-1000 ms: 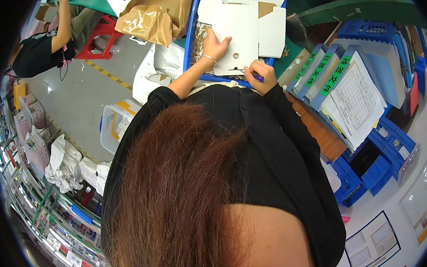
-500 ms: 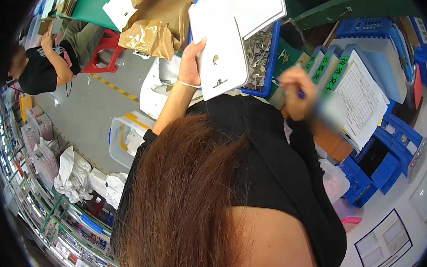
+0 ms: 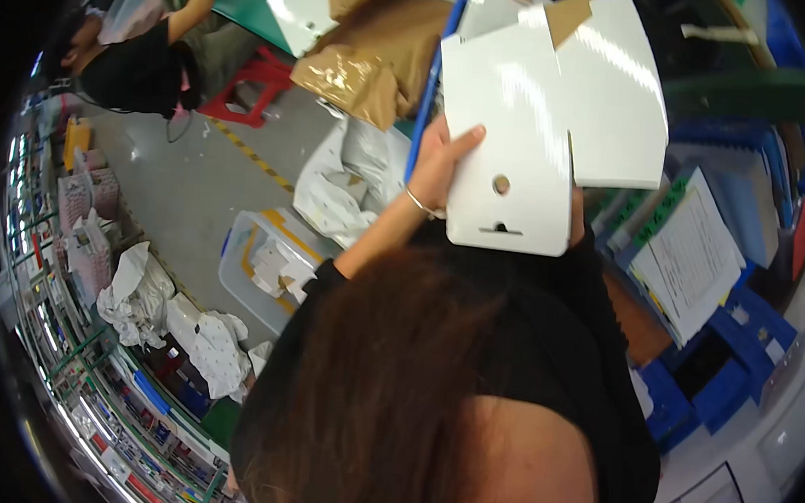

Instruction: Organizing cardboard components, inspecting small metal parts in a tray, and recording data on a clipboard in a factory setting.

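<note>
A flat white die-cut cardboard box blank (image 3: 511, 129) is held up in front of me, with a round hole and a small slot near its lower edge. My left hand (image 3: 444, 166) is closed on its left edge, with the thumb on the white face and the other fingers behind. Of my right hand (image 3: 577, 210) only a strip of skin shows beside the card's lower right edge. The card hides its fingers, so I cannot tell what they hold. A blue bin (image 3: 433, 92) stands behind the card, mostly covered by it.
Brown paper packaging (image 3: 353, 78) lies on the left, above a white plastic bag (image 3: 342, 179). A clear tub (image 3: 258, 275) stands on the floor. Folders with a printed sheet (image 3: 688, 255) and blue trays (image 3: 718, 363) are at the right. Another person (image 3: 127, 78) sits beyond a red stool (image 3: 256, 86).
The card has come lower in view, turned more upright and now hides the bin's contents. My right hand, earlier raised apart beside the folders, is now mostly behind the card. The whole view has shifted.
</note>
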Motion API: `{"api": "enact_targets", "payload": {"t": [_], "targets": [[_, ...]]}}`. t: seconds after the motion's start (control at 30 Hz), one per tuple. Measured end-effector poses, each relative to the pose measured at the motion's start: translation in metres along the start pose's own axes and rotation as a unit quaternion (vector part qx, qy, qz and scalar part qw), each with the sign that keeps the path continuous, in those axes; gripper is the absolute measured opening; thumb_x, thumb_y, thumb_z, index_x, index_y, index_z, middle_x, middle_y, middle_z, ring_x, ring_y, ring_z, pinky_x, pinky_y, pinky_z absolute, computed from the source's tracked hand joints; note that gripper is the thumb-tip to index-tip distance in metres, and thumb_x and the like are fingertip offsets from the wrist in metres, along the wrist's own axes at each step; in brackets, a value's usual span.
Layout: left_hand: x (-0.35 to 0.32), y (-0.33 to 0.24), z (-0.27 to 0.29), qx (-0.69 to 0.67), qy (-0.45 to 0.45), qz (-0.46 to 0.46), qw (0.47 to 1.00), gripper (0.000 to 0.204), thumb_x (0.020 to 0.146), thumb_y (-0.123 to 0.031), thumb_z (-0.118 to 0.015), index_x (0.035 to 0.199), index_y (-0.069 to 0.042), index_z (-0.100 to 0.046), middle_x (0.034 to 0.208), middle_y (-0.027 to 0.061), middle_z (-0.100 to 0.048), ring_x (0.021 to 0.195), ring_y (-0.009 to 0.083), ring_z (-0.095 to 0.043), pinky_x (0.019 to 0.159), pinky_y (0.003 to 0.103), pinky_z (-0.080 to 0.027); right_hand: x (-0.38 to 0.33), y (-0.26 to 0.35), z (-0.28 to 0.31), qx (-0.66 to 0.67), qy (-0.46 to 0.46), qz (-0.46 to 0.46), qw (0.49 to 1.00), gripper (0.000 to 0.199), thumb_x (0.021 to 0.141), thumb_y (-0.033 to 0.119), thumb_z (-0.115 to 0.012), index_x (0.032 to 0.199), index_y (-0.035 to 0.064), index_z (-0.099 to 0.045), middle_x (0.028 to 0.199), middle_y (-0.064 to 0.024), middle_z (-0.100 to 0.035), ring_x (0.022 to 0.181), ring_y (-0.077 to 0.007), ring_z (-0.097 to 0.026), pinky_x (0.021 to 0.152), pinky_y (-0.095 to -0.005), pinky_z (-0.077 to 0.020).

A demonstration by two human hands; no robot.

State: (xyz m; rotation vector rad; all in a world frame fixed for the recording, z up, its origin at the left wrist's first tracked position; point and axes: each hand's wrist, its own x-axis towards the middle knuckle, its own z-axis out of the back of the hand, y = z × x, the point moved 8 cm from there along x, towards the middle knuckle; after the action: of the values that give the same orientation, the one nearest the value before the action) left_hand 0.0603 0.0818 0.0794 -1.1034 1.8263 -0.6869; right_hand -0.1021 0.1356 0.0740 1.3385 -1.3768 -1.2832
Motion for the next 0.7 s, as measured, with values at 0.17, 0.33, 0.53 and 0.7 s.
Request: {"api": "enact_targets", "payload": {"t": [0.17,0.33,0.53,0.7], "targets": [[0.001,-0.058,0.064,0.118,-0.149,-0.172,0.967,0.033,0.079,-0.011,-0.060,0.105,0.004,-0.046,0.091,0.0116,-0.054,0.079,0.0156,-0.052,0.072,0.025,-0.045,0.001,0.030,-0.036,-0.379,0.163,0.156,0.897,0.025,0.062,0.006,-0.060,0.086,-0.0001,-0.064,0.069,-0.0127,-0.061,0.053,-0.0322,-0.052,0.049,-0.0310,-0.0396],[-0.003,-0.171,0.191,0.273,-0.386,-0.354,0.807,0.024,0.079,-0.011,-0.060,0.095,0.003,-0.047,0.089,0.0102,-0.048,0.073,0.0165,-0.048,0.071,0.027,-0.043,0.006,-0.011,-0.023,-0.584,0.146,0.052,0.797,0.044,0.063,0.004,-0.053,0.106,0.0098,-0.059,0.078,-0.0034,-0.064,0.065,-0.0279,-0.058,0.056,-0.0326,-0.0439],[0.091,-0.274,0.328,0.411,-0.504,-0.342,0.679,0.044,0.074,-0.020,-0.067,0.095,0.008,-0.040,0.089,0.0218,-0.053,0.081,0.0262,-0.057,0.074,0.032,-0.047,0.011,-0.033,-0.016,-0.554,0.153,-0.075,0.815,0.042,0.067,0.010,-0.055,0.108,0.0138,-0.059,0.083,-0.0018,-0.066,0.070,-0.0270,-0.060,0.059,-0.0341,-0.0455],[0.241,-0.275,0.417,0.479,-0.366,-0.273,0.749,0.049,0.069,-0.026,-0.070,0.091,0.008,-0.042,0.084,0.0233,-0.055,0.077,0.0337,-0.057,0.072,0.036,-0.046,0.019,-0.033,-0.016,-0.571,0.164,-0.123,0.795,0.034,0.070,0.015,-0.055,0.104,0.0139,-0.060,0.081,-0.0012,-0.066,0.071,-0.0273,-0.061,0.058,-0.0346,-0.0456]]}}
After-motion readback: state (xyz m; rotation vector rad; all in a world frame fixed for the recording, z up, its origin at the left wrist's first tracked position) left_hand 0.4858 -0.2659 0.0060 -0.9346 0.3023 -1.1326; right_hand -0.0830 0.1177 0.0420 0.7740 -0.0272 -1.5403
